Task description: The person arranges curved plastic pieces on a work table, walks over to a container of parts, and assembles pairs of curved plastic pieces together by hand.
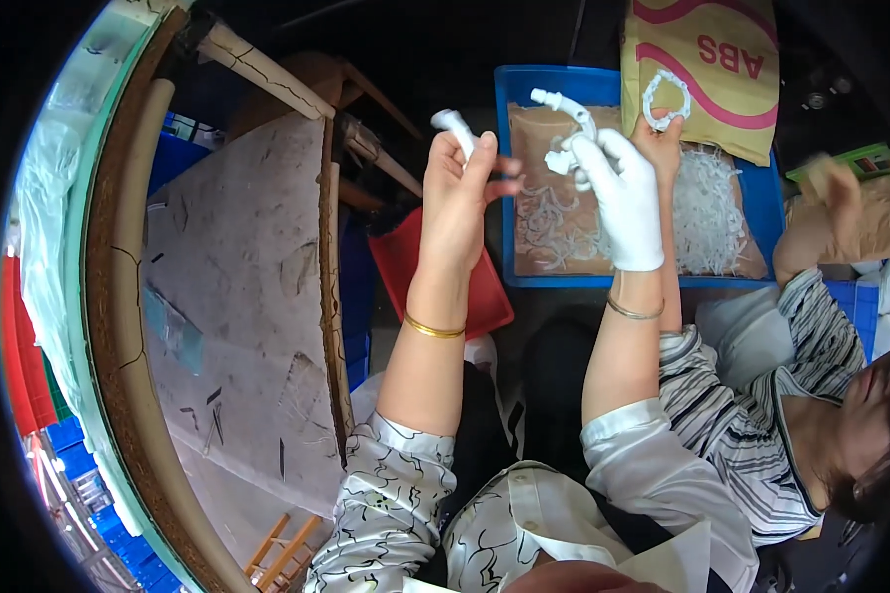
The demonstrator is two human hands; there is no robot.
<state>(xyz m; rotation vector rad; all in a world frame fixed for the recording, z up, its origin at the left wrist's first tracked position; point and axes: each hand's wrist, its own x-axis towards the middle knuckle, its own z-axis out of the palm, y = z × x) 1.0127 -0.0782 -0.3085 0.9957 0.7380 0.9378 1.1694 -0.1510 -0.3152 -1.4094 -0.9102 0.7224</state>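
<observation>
My bare left hand [453, 212] is closed round a small white plastic part [451, 123], whose rounded end sticks out above the thumb. Facing it, my right hand [623, 203] in a white glove pinches a curved white plastic piece [562, 103] with knobs along it. That piece rises up and to the left from the fingertips, over a blue tray [603, 281]. Thin white plastic strips [559, 222] lie on the tray's brown lining beneath my hands, and a denser heap of white pieces [712, 212] fills its right side.
At the right, a co-worker's hand [663, 143] holds a white ring-shaped piece [666, 99] close beside my glove. A printed paper bag [697, 59] rests across the tray's far right corner. Below my left hand is a red tray [485, 301]. A worn grey board [237, 227] stands at the left.
</observation>
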